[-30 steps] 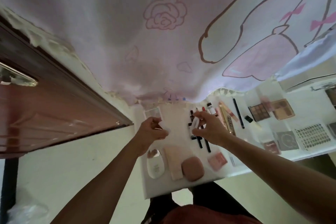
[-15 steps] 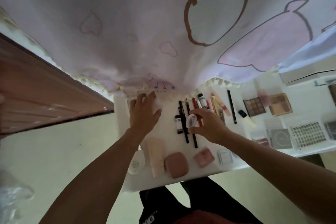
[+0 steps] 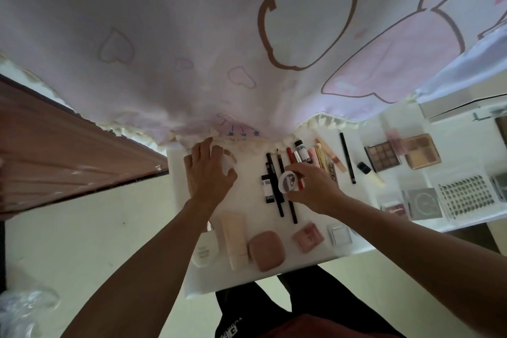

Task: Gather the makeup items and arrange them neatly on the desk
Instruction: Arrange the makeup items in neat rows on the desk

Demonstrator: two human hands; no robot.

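Observation:
My right hand point(image 3: 312, 186) pinches a small round white jar point(image 3: 288, 181) just above a row of black and red pencils point(image 3: 279, 189) on the white desk point(image 3: 247, 280). My left hand point(image 3: 208, 173) lies flat with fingers spread at the desk's far left, over a small clear case point(image 3: 229, 162) next to the curtain hem. Along the front edge sit a white bottle point(image 3: 204, 250), a beige flat box point(image 3: 233, 239), a pink compact point(image 3: 267, 250), a pink blush pan point(image 3: 308, 236) and a small clear square case point(image 3: 340, 234).
A pink printed curtain point(image 3: 247, 49) hangs over the back of the desk. Tubes and brushes point(image 3: 318, 159), eyeshadow palettes point(image 3: 382, 156), a lash tray point(image 3: 463, 195) and small boxes lie to the right. A brown wooden door point(image 3: 68, 151) stands left; my legs point(image 3: 260, 307) are under the desk.
My left hand has moved from mid-air to the desk's far corner and now lies flat over the small case. My right hand has shifted slightly with the jar.

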